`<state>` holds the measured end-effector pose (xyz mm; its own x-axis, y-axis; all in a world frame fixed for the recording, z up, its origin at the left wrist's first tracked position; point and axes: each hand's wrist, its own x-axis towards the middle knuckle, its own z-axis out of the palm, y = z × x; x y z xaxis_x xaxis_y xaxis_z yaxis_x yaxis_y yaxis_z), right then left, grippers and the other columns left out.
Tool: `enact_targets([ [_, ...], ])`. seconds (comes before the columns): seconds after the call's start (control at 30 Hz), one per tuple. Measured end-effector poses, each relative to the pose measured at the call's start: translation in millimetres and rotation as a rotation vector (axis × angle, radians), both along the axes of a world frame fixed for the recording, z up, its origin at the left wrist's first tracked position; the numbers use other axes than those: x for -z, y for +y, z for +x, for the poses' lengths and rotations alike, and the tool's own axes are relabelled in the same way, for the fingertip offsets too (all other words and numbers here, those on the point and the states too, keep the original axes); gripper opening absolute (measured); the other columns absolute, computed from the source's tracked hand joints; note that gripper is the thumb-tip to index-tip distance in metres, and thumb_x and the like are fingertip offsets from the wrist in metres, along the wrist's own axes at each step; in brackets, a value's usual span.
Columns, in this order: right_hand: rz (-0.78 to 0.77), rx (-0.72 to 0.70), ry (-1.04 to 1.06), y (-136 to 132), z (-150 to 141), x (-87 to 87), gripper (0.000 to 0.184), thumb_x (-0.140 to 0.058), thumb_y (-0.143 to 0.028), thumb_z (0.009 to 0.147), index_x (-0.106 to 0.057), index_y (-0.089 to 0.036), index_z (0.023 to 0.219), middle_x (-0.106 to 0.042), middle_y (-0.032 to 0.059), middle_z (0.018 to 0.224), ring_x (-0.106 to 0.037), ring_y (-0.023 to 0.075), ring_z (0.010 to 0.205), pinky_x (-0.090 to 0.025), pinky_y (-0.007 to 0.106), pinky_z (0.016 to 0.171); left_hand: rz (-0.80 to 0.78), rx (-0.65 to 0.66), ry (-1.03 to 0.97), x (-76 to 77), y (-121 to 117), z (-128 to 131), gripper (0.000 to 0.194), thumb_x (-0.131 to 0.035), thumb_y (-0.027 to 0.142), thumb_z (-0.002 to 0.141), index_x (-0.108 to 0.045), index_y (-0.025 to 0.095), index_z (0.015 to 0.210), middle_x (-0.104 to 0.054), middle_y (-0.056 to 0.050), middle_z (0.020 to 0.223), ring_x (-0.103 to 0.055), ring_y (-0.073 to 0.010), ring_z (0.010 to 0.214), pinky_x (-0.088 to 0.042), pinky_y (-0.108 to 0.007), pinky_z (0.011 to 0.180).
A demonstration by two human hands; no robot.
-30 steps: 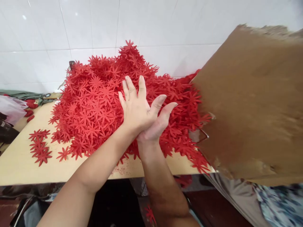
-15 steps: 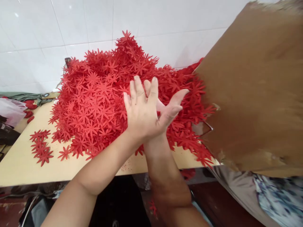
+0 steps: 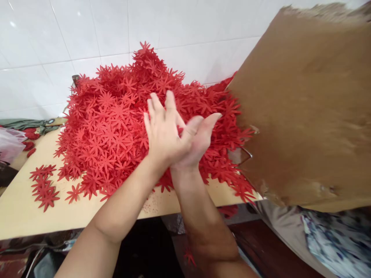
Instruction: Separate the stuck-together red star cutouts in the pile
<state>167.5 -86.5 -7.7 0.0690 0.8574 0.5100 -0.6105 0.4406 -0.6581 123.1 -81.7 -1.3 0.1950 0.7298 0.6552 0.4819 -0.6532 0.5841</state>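
My left hand (image 3: 163,135) lies across my right hand (image 3: 200,142), its back toward me and its fingers stretched out. The heels of the two palms touch, and the right thumb points up and to the right. Most of the right hand's fingers are hidden behind the left. No object shows in either hand, though the space between the palms is covered. Behind and around them rises a big heap of red star-shaped cut-outs (image 3: 107,116), thin and many-pointed like flowers.
A pale tabletop (image 3: 17,216) carries the heap, and several cut-outs (image 3: 45,187) lie in a small group at left. On the right stands a large brown board (image 3: 301,112) with a torn edge. White tiles (image 3: 197,23) line the wall behind. A plastic bag (image 3: 10,143) sits far left.
My hands have slid against each other: the left fingers lean more to the left and the right thumb side shows more. The whole view has shifted slightly.
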Motion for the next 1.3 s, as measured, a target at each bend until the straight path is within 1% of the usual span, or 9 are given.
enact_targets([
  [0.1,-0.047,-0.053,0.062,-12,-18,9.2,0.070,-0.017,-0.071,0.080,-0.055,-0.027,0.118,-0.054,0.0028,0.130,-0.039,0.0172,0.133,-0.033,0.048,0.109,-0.023,-0.107,-0.111,-11.9,31,-7,0.077,-0.024,0.072,0.078,-0.016,0.032,0.144,-0.001,0.000,0.157,0.018,-0.0237,0.142,0.008,-0.051,0.114],
  [0.3,-0.151,-0.030,0.099,-16,-28,26.1,0.049,-0.055,-0.037,0.078,-0.045,-0.031,0.126,-0.056,-0.0002,0.129,-0.050,0.0126,0.123,-0.039,0.041,0.107,0.006,-0.166,-0.152,-17.5,60,-22,0.071,-0.024,0.070,0.080,-0.030,0.032,0.140,-0.006,0.000,0.157,0.014,-0.0237,0.143,0.008,-0.052,0.113],
  [0.47,-0.193,0.016,0.170,-10,-11,23.7,0.014,-0.064,-0.023,0.072,-0.058,-0.023,0.085,-0.068,-0.0062,0.084,-0.065,0.0070,0.076,-0.056,0.028,0.082,-0.070,0.059,-0.190,-19.5,44,-40,0.060,-0.022,0.064,0.086,-0.055,0.027,0.121,-0.044,-0.004,0.142,-0.023,-0.0242,0.141,-0.020,-0.046,0.114],
  [0.57,-0.181,0.108,0.184,-6,1,16.8,0.016,-0.067,-0.026,0.071,-0.056,-0.022,0.081,-0.067,-0.0073,0.078,-0.064,0.0071,0.070,-0.057,0.029,0.078,-0.247,0.260,-0.251,-15.8,28,-51,0.054,-0.036,0.059,0.085,-0.061,0.019,0.112,-0.062,-0.007,0.122,-0.050,-0.0231,0.123,-0.038,-0.039,0.105],
  [0.67,-0.178,0.150,0.065,-3,7,11.4,0.026,-0.068,-0.038,0.071,-0.056,-0.023,0.088,-0.068,-0.0038,0.086,-0.066,0.0108,0.080,-0.057,0.032,0.080,-0.406,0.381,-0.280,-6.7,16,-57,0.054,-0.059,0.047,0.076,-0.057,0.012,0.117,-0.063,-0.010,0.118,-0.059,-0.0210,0.110,-0.044,-0.034,0.098],
  [0.8,-0.237,0.108,-0.137,-1,8,9.6,0.038,-0.062,-0.053,0.071,-0.055,-0.022,0.092,-0.066,0.0021,0.101,-0.064,0.0159,0.099,-0.057,0.031,0.082,-0.416,0.480,-0.323,7.5,11,-56,0.045,-0.061,0.037,0.076,-0.059,0.014,0.115,-0.063,-0.008,0.119,-0.060,-0.0199,0.106,-0.046,-0.032,0.095],
  [0.97,-0.242,0.095,-0.360,-3,8,6.1,0.050,-0.043,-0.065,0.079,-0.051,-0.023,0.106,-0.059,0.0052,0.118,-0.060,0.0169,0.107,-0.058,0.030,0.080,-0.409,0.388,-0.521,16.5,13,-47,0.032,-0.065,0.024,0.073,-0.063,0.015,0.103,-0.063,-0.007,0.118,-0.057,-0.0182,0.111,-0.042,-0.028,0.098],
  [1.13,-0.291,0.156,-0.611,-11,17,-2.3,0.058,-0.042,-0.060,0.083,-0.036,-0.026,0.131,-0.057,0.0047,0.118,-0.063,0.0127,0.092,-0.058,0.027,0.071,-0.595,0.363,-0.864,14.7,17,-47,0.006,-0.061,0.020,0.074,-0.059,0.015,0.077,-0.068,0.002,0.074,-0.064,-0.0093,0.075,-0.050,-0.025,0.084],
  [1.3,-0.177,0.407,-0.925,-27,62,-7.0,0.044,-0.054,-0.051,0.080,-0.060,-0.017,0.106,-0.066,0.0063,0.100,-0.063,0.0145,0.082,-0.055,0.031,0.074,-0.753,0.417,-1.005,8.0,21,-64,0.016,-0.051,0.026,0.081,-0.060,0.014,0.083,-0.070,-0.003,0.082,-0.066,-0.0116,0.077,-0.054,-0.030,0.082],
])
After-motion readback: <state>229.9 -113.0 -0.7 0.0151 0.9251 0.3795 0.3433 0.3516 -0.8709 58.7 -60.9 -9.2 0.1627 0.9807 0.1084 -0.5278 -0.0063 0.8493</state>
